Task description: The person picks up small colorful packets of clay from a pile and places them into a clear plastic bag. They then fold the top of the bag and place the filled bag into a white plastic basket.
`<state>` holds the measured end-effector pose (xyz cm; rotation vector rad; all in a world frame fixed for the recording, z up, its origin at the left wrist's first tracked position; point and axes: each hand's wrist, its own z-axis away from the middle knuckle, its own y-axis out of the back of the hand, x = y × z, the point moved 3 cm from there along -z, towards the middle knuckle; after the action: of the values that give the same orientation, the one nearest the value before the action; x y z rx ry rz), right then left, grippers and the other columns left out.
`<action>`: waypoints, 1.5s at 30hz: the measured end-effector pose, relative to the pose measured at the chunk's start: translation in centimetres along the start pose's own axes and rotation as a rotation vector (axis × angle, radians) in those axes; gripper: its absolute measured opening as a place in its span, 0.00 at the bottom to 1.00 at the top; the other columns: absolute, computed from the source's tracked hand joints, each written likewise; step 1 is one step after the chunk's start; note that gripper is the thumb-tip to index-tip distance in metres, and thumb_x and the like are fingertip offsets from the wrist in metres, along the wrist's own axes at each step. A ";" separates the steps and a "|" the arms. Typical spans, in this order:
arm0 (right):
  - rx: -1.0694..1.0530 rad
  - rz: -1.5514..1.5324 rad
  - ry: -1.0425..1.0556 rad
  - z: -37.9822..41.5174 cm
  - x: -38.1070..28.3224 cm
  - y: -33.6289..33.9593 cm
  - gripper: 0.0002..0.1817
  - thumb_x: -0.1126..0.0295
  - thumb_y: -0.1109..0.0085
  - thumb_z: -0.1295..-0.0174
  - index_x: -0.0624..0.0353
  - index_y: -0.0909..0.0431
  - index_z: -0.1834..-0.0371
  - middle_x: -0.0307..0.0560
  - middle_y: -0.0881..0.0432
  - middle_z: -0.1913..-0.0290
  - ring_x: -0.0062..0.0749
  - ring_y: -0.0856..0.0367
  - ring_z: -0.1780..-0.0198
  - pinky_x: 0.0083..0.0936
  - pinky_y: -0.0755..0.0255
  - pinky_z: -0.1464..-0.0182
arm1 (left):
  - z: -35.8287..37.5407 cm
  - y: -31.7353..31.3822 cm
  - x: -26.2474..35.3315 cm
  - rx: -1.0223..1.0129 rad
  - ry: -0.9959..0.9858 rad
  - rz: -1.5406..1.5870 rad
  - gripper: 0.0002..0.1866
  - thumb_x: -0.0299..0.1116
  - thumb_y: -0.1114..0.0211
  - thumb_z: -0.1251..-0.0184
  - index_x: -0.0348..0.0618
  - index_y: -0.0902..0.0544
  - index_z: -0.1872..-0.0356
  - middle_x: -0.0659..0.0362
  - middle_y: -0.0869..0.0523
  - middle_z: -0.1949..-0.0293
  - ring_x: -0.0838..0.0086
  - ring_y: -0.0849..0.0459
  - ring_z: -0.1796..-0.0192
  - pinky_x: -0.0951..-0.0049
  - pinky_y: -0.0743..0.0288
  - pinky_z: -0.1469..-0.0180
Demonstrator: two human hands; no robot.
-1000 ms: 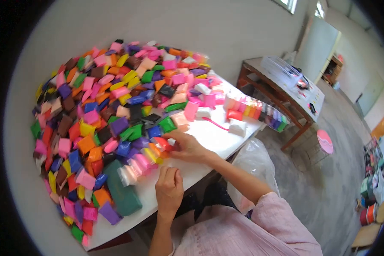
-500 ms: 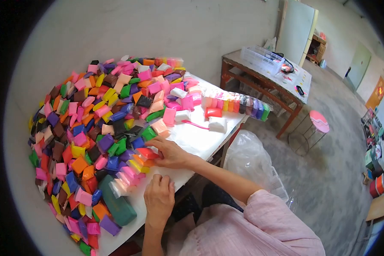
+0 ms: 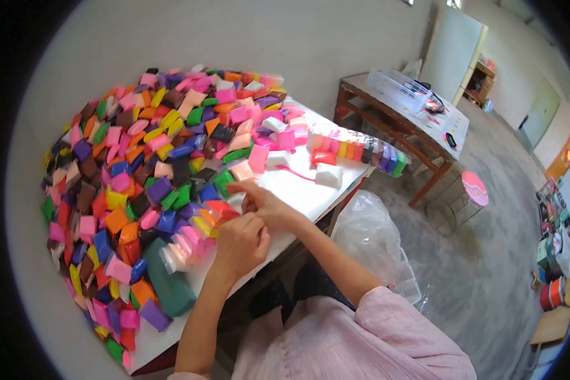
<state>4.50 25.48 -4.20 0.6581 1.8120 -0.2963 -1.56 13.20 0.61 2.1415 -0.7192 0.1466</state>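
A row of small clear-wrapped packets (image 3: 193, 239), running from white and pink through yellow and orange to red, lies on the white tabletop. My left hand (image 3: 242, 246) is over its red end, fingers curled together; what they hold, if anything, is hidden. Right beside it, my right hand (image 3: 267, 206) has its index finger stretched out near a green packet (image 3: 223, 182), the other fingers bent, and nothing visible in it. A large heap of coloured packets (image 3: 117, 199) spreads to the left. A dark green case (image 3: 170, 282) lies beside the row.
A long clear-wrapped row of coloured packets (image 3: 360, 151) lies at the table's right end, near a white packet (image 3: 329, 175) and a pink tool (image 3: 296, 173). Beyond are a clear plastic bag (image 3: 367, 231), a pink-topped stool (image 3: 474, 188) and a second table (image 3: 386, 120) with a clear basket (image 3: 399, 88).
My left hand has moved up and right to the red end of the row, close to my right hand. My right hand has moved off the red packet, its index finger now extended. The view has shifted slightly.
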 end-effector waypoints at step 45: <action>0.488 1.205 0.137 -8.4 -3.9 2.7 0.26 0.56 0.31 0.47 0.56 0.25 0.48 0.54 0.15 0.60 0.48 0.15 0.59 0.43 0.23 0.59 | 1.2 -3.6 -2.2 0.214 0.318 -0.123 0.11 0.32 0.36 0.39 0.38 0.25 0.61 0.48 0.21 0.63 0.51 0.17 0.66 0.53 0.25 0.66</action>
<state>0.27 30.79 2.65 1.9911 1.1647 0.1465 -1.62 15.01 -3.41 2.2851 -0.3997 0.5046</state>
